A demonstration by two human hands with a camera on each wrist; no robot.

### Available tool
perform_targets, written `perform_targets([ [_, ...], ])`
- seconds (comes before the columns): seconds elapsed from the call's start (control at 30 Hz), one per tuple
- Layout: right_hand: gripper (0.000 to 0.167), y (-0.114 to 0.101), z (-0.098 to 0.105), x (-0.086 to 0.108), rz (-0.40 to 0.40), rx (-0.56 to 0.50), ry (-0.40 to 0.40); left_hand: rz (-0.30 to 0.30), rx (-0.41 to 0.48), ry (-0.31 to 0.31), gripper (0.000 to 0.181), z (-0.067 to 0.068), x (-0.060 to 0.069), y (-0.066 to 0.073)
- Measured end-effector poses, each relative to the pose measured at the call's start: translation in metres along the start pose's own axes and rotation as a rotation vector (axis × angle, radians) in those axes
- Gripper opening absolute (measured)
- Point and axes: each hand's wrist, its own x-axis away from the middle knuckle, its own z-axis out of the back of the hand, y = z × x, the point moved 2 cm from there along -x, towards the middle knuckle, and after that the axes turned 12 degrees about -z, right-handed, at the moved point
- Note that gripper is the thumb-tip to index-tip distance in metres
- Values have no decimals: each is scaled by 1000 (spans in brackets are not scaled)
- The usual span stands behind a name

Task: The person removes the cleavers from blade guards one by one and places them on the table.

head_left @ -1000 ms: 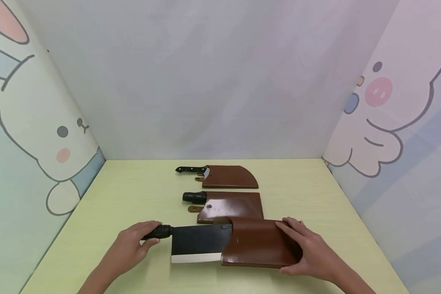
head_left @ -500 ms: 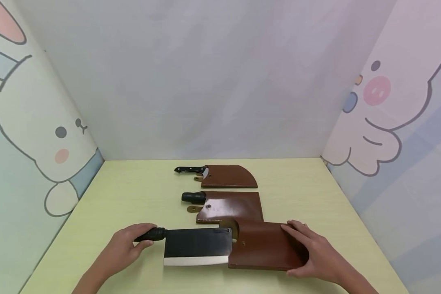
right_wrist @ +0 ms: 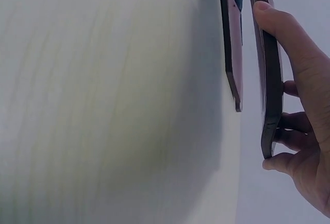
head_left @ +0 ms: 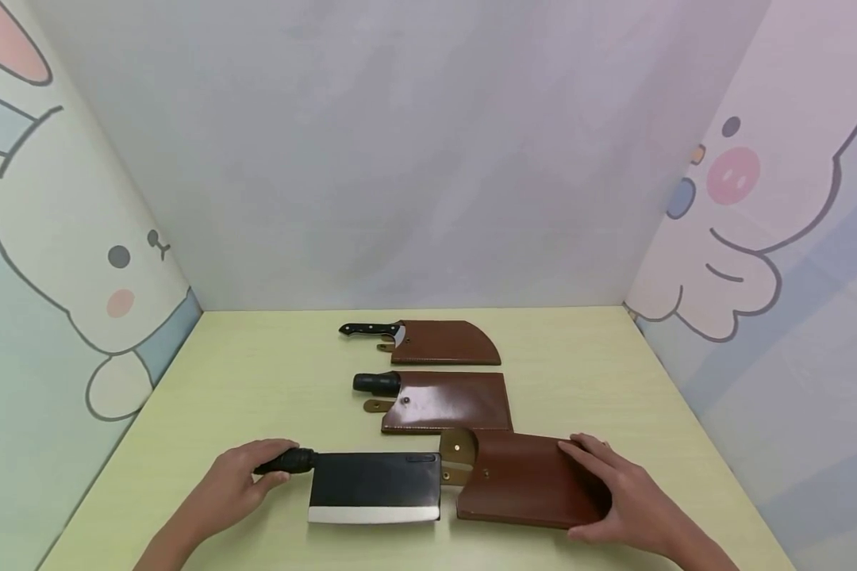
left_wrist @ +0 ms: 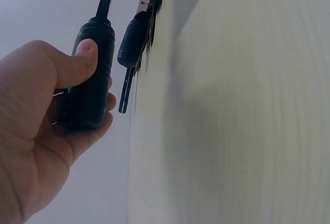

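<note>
A cleaver (head_left: 374, 482) with a dark blade, a bright cutting edge and a black handle is held by my left hand (head_left: 232, 482). In the left wrist view the thumb and fingers wrap round its black handle (left_wrist: 87, 80). My right hand (head_left: 624, 500) grips the far end of a brown leather sheath (head_left: 524, 480), its thumb on the near edge and fingers on the far one. The sheath's mouth faces the blade, and its tan strap (head_left: 457, 474) shows there. Blade and sheath stand apart by a narrow gap. In the right wrist view the sheath (right_wrist: 271, 74) is seen edge-on above the table.
Behind lie two more sheathed knives on the pale table (head_left: 257, 373): one in a rectangular brown sheath (head_left: 457, 403) with a black handle, the other in a curved sheath (head_left: 446, 342) with a riveted handle. A grey wall (head_left: 414, 159) closes the back; cartoon-printed panels flank both sides.
The cleaver has come out of the sheath, whose strap is now exposed. My left hand has moved left with the cleaver, my right hand right with the sheath.
</note>
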Motion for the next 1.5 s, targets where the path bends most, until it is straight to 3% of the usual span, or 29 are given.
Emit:
perform_targets([
  [0.27, 106, 5, -3, 4, -40, -2, -54, 6, -10, -10, 40, -7, 5, -7],
  [0.8, 106, 14, -12, 8, -64, -43, -193, 126, 55, -175, 37, -19, 13, -18],
  [1.03, 110, 16, -17, 9, -77, -14, -215, 198, 84, -231, 39, -20, 11, -17],
  [1.2, 116, 15, -17, 8, -79, 22, -246, 204, 53, -242, 40, -21, 10, -15],
  [1.4, 115, 7, -9, -3, -29, 12, -191, 236, 67, -289, 41, -19, 2, -18],
  [1.5, 107, 3, -3, -18, -32, 5, -173, 250, 57, -278, 44, -17, -8, -18],
])
